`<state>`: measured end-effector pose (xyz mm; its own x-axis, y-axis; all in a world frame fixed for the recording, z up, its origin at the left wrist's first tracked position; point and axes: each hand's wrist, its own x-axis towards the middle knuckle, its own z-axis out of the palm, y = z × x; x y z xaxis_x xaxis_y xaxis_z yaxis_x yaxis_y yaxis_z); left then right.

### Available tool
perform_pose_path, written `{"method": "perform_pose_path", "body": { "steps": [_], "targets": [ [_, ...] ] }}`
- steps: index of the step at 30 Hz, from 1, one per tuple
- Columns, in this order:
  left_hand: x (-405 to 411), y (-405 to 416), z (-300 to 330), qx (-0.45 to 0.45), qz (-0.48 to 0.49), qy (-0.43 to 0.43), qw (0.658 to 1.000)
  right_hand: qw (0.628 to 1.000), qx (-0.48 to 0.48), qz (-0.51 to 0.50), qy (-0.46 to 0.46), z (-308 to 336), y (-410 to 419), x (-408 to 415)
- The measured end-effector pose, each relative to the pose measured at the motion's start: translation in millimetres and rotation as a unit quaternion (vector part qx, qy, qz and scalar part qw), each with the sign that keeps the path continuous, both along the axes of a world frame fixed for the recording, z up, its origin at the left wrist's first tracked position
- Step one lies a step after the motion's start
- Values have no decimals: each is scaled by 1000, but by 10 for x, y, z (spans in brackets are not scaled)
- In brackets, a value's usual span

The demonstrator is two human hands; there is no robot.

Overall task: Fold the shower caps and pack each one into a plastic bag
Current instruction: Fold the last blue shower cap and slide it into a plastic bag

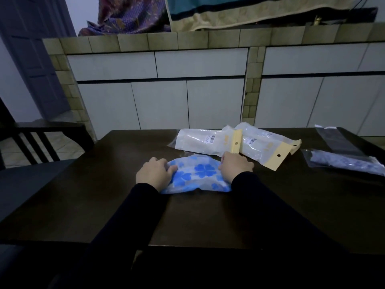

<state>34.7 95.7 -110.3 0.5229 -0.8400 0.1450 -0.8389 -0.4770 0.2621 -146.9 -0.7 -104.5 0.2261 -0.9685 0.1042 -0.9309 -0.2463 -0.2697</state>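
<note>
Centre of the frame: a white shower cap (198,176) printed with blue clover shapes lies flattened on the dark counter (104,195), spanning the gap between the two hands. The left hand (155,173) sits at the cap's left end, knuckles up, fingers curled over the edge, its grip closed on the material. The right hand (235,166) sits at the cap's right end, likewise knuckles up, fingers bent down onto the edge; its grip appears closed on the cap, though the fingertips are hidden. Both forearms, in black sleeves (270,205), run from the lower frame up to the cap, converging slightly. Just beyond the right hand, toward upper right of centre, lie two filled plastic bags (208,142) with yellow header strips, overlapping each other. At the far right edge rest two darker bags (343,161). A dark chair (41,140) stands at the left edge.
</note>
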Motion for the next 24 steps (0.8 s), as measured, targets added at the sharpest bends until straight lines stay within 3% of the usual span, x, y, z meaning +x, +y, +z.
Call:
{"method": "perform_pose_path", "body": {
  "steps": [3, 8, 16, 20, 21, 24],
  "targets": [
    [-14, -9, -7, -8, 5, -84, 996, 998, -13, 8, 65, 92, -10, 77],
    [-19, -88, 134, -3, -6, -143, 990, 998, 22, 50, 19, 42, -34, 175],
    [77, -235, -140, -55, -1, -26, 998, 987, -29, 22, -155, -145, -111, 34],
    [154, -277, -167, -71, -6, 30, 997, 987, -52, 32, -148, -154, -129, 34],
    [170, -270, -177, -88, -12, 14, 996, 987, -55, 33, -148, -162, -136, 27],
    [155, -243, -184, -157, -66, -167, 971, 986, -79, 41, -141, -179, -142, 21]
  ]
}}
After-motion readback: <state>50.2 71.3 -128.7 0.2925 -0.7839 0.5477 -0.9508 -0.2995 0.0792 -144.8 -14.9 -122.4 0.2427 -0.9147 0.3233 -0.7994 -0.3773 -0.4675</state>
